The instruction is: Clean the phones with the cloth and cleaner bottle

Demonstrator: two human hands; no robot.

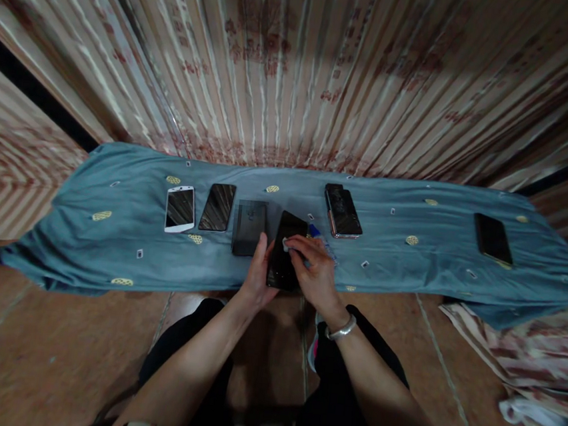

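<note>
a black phone [283, 258] lies face up on the near edge of a blue cloth [111, 236], straight ahead of the person. the left hand [258, 271] is set against the phone's left long side, fingers flat along its edge, steadying it rather than closing round it. the right hand [311, 269] is bunched, its fingers pinching a small pale wipe [287, 244] down onto the upper part of the screen; what the wipe is made of is hard to tell in this dim view. a silver bracelet [342, 328] sits on the right wrist.

further left on the cloth lie a dark phone [249, 227], just beside the held one, then a black phone with a glossy screen [217, 206] and a white phone [180, 208]. to the right lie a stacked pair of phones [343, 211] and, well apart near the far right end, another dark phone [493, 238].
</note>
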